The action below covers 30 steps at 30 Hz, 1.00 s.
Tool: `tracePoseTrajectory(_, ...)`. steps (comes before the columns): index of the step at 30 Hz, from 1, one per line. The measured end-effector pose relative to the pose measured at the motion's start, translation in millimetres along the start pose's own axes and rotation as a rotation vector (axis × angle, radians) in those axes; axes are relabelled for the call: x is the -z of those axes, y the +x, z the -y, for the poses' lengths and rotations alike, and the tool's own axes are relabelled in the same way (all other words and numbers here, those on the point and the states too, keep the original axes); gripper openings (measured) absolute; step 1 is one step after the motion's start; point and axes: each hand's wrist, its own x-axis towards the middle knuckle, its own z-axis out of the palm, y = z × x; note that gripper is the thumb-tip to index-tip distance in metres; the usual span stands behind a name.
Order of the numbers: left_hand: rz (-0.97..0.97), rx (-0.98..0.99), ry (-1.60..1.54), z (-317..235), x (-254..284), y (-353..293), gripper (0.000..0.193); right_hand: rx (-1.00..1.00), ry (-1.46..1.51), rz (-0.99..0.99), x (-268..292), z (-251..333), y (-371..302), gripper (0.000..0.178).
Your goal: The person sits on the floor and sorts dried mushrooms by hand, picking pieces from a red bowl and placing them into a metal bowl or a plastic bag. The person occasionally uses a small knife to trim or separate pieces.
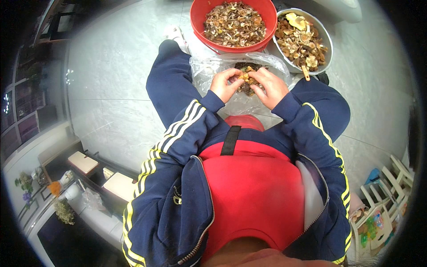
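While both hands met over the clear plastic bag (202, 67), the left hand (226, 84) pinched a small orange-yellow mushroom piece (243, 76) between thumb and forefinger. The right hand (273, 87) brought its forefinger to the same piece, its thumb lying apart, nearer the body; whether it gripped too, I could not tell. The piece sat right at the left fingertips, above the dark mushroom heap (244, 91) in the bag. As I judged it, the step called for a light pinch, the left fingertips steadying and the right ones picking gently, since such flesh could well crumble; working low would let scraps drop just beneath the fingers. Its long axis seemed to run crosswise, from left fingertips toward right, but the fingers hid too much to tell which end pointed where.
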Motion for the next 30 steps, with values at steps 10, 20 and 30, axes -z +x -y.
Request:
tracePoseTrajectory(10,-0.050,-0.037,0.184,14,4,3,0.021,-0.015,0.062,0.017,-3,-21,-5,0.015)
tracePoseTrajectory(20,0.058,0.233,-0.427,26,4,3,0.021,-0.062,0.184,-0.182,3,-20,-1,0.012)
tracePoseTrajectory(30,0.096,-0.032,-0.007,0,-1,-3,0.021,0.070,0.031,-0.010,1,-15,16,0.026)
